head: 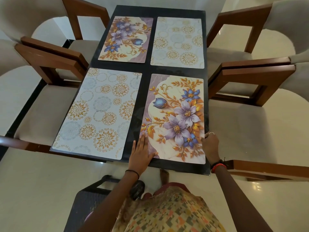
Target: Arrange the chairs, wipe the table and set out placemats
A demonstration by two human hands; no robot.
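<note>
Several placemats lie on the dark table (145, 67). The near right floral placemat (175, 114) has my left hand (142, 153) lying flat on its near left corner, fingers straight. My right hand (210, 144) holds the same mat's right edge, fingers curled at the table's side. A circle-patterned placemat (98, 111) sits near left. At the far end lie a floral placemat (125, 39) on the left and a circle-patterned placemat (178, 41) on the right. Wooden chairs with pale seats flank the table, one near left (43, 104) and one near right (250, 84).
Two more chairs stand at the far left (80, 22) and far right (237, 30). Another wooden chair arm (267, 169) juts in at the right. A dark woven stool (87, 203) stands by my legs. The floor is pale and glossy.
</note>
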